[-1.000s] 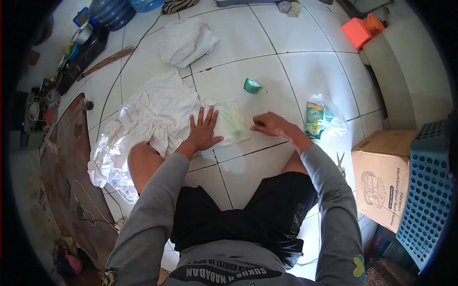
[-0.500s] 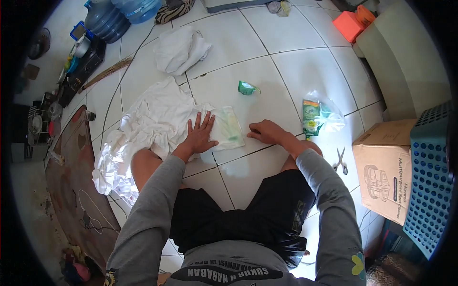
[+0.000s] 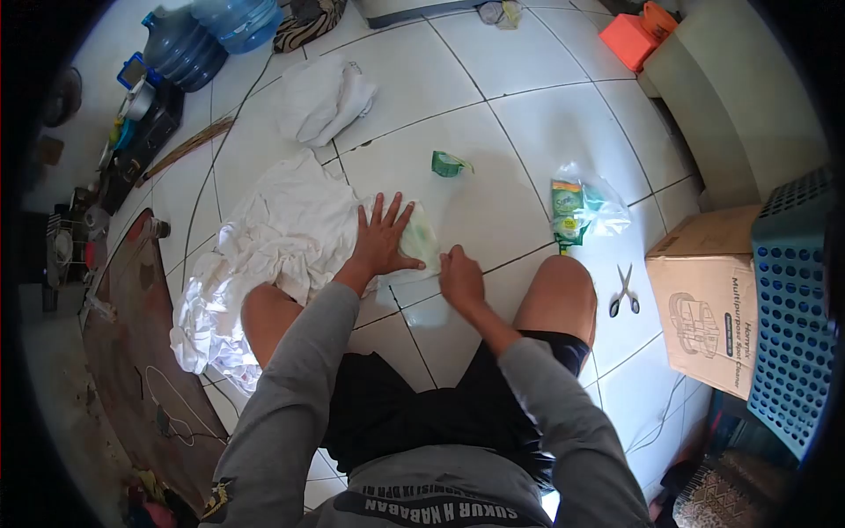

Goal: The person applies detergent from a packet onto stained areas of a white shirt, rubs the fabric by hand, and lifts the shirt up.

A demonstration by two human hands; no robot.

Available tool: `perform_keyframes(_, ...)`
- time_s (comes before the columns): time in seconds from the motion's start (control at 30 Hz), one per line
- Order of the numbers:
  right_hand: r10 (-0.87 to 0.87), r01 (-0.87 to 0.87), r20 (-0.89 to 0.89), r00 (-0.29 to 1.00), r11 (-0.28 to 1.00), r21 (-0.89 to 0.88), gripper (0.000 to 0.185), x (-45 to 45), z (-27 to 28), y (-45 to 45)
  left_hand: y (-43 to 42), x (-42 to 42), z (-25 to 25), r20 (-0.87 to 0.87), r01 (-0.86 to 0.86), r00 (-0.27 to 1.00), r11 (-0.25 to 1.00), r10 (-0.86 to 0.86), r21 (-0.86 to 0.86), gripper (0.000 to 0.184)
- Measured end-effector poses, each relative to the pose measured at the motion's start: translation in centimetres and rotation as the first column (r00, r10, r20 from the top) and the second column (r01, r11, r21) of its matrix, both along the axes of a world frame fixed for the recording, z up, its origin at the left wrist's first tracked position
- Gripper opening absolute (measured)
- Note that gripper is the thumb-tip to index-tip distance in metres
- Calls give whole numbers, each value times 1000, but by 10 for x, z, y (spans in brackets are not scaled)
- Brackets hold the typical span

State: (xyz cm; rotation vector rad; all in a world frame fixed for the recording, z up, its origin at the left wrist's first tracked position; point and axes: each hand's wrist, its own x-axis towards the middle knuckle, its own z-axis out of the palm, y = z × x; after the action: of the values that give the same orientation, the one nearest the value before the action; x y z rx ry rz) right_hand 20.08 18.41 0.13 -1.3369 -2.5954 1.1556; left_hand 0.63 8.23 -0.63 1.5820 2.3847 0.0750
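Note:
A crumpled white garment (image 3: 295, 216) lies spread on the floor by my left knee. One flat part of it (image 3: 424, 231), with a pale green wet-looking stain, extends to the right. My left hand (image 3: 383, 245) is open and pressed flat over this part, fingers spread. At its right edge my right hand (image 3: 462, 280) is closed, knuckles up, touching or very near the cloth. What its fingers hold, if anything, is hidden. Beyond the hands sits a small torn green packet (image 3: 447, 164). Scissors (image 3: 624, 292) lie spread apart beside my right knee.
Green sachets (image 3: 569, 211) rest with a clear plastic bag (image 3: 607, 204) at right. A cardboard box (image 3: 700, 304) and a blue perforated basket (image 3: 797, 308) stand farther right. Another white cloth bundle (image 3: 321, 101) sits ahead. Large blue water bottles (image 3: 180, 48) are at back left.
My right hand has moved left and turned, coming to the right edge of the stained cloth. My left hand has slid slightly right over it.

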Motion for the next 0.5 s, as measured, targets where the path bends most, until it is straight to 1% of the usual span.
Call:
perform_keyframes(0.03,-4,4,9,1000,1000,3,29,-4,-1,-7,-1,1,-4,-15,-14,1000,1000,14,7,146)
perform_keyframes(0.07,-62,62,-18,998,998,-11,29,-9,-3,-14,-4,2,-7,-31,-30,999,999,30,12,151)
perform_keyframes(0.1,-114,113,-48,992,993,-26,28,-15,-3,-20,-4,0,-7,-28,-34,999,999,34,13,151)
perform_keyframes(0.17,-129,127,-54,990,991,-32,28,-29,-5,-21,-4,1,-8,-27,-49,998,999,49,-13,156)
perform_keyframes(0.23,-166,176,-153,974,983,51,27,-45,-10,-17,0,-4,-7,-19,-59,998,998,59,-31,157)
perform_keyframes(0.27,-160,169,-142,977,984,53,27,-42,-12,-20,-2,-1,-7,-8,-57,998,997,57,-60,158)
perform_keyframes(0.37,-164,170,-142,976,985,36,27,-28,-8,-26,-2,-1,0,28,-70,997,996,72,-47,158)
perform_keyframes(0.43,-162,164,-66,985,986,27,28,-8,-5,-41,-2,-2,-2,40,-73,996,997,75,-33,158)
perform_keyframes(0.5,-170,175,-89,981,984,46,28,-11,-8,-40,-2,-3,-4,54,-72,996,997,73,-22,158)
